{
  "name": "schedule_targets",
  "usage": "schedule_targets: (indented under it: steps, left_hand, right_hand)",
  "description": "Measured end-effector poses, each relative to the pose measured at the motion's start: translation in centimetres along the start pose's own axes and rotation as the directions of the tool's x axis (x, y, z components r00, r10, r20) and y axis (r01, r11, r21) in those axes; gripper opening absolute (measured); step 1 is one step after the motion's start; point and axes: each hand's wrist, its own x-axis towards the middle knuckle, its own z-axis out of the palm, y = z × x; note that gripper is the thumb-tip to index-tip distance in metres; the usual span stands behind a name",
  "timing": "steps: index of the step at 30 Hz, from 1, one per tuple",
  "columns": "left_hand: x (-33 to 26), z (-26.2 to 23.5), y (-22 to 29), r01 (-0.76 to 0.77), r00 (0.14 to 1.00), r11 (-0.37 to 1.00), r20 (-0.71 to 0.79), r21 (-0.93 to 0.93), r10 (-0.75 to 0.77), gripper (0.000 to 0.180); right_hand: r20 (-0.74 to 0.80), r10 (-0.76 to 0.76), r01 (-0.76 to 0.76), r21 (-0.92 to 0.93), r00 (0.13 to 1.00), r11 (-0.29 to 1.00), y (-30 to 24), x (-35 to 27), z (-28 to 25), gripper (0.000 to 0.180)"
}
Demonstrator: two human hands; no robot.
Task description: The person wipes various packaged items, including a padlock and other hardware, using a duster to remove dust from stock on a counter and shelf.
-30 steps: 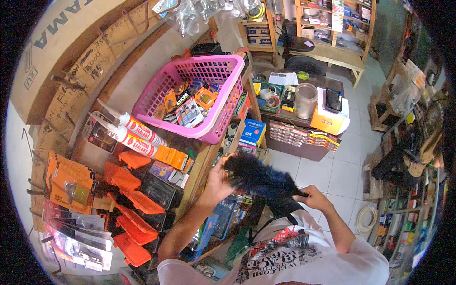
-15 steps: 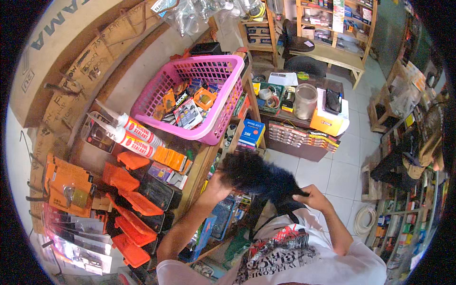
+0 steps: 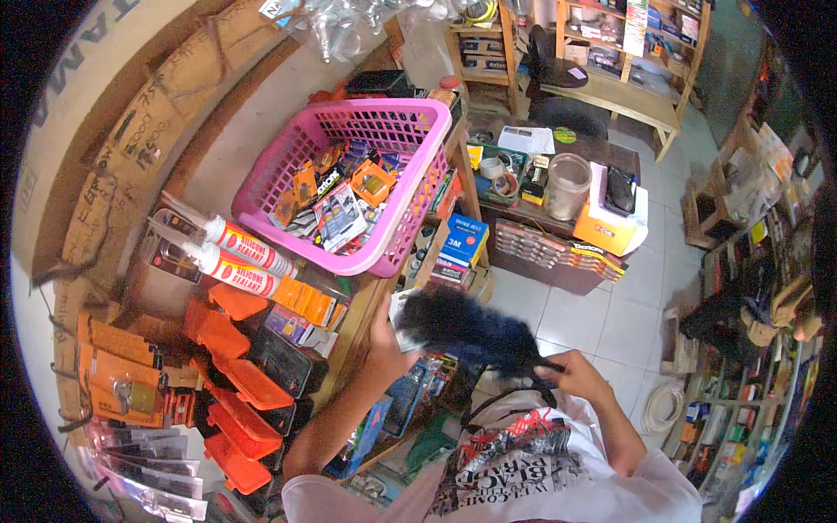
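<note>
While the right hand (image 3: pixel 577 376) is gripping a dark fluffy duster (image 3: pixel 471 331) by its handle (image 3: pixel 547 364), fingers wrapped around it, the left hand (image 3: pixel 386 336) is half curling around a pale item (image 3: pixel 399 307), mostly hidden so can't tell what. The duster's looking light and soft, so the handle's probably the spot to hold. It's hanging left of the right hand, long axis running crosswise, tip pointing toward the left hand.

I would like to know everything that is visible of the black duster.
The black duster looks bushy and fibrous or feathery, its outline blurred. The right hand grips its dark handle end; from there it slants upward in the picture toward the left hand, overlapping a whitish item held there. Whether they touch is unclear.
</note>
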Motion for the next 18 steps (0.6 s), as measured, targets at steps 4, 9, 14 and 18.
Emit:
schedule_targets:
  steps: [4, 9, 14, 18]
  left_hand:
    - [0.6, -1.6, 0.3, -0.245, 0.966, 0.793, 0.212, 0.558, 0.149, 0.045]
    - [-0.8, 1.6, -0.3, -0.308, 0.944, 0.826, 0.045, 0.473, 0.326, 0.066]
    - [-2.5, 1.6, -0.6, -0.517, 0.818, 0.171, 0.426, 0.839, 0.386, 0.057]
    - [-0.8, -1.6, -0.6, -0.396, 0.916, 0.396, 0.323, 0.828, 0.239, 0.07]
  right_hand:
    - [0.113, -0.032, 0.036, -0.034, 0.993, 0.999, 1.1, 0.0, 1.0, 0.023]
    - [0.198, 0.035, -0.033, -0.014, 0.98, 0.999, -0.5, 0.8, 0.6, 0.026]
    - [0.187, -0.095, 0.048, 0.24, 0.978, 0.969, -0.5, 2.3, 1.0, 0.022]
    - [0.177, 0.068, -0.094, 0.138, 0.982, 0.986, -0.9, 3.5, 0.5, 0.032]
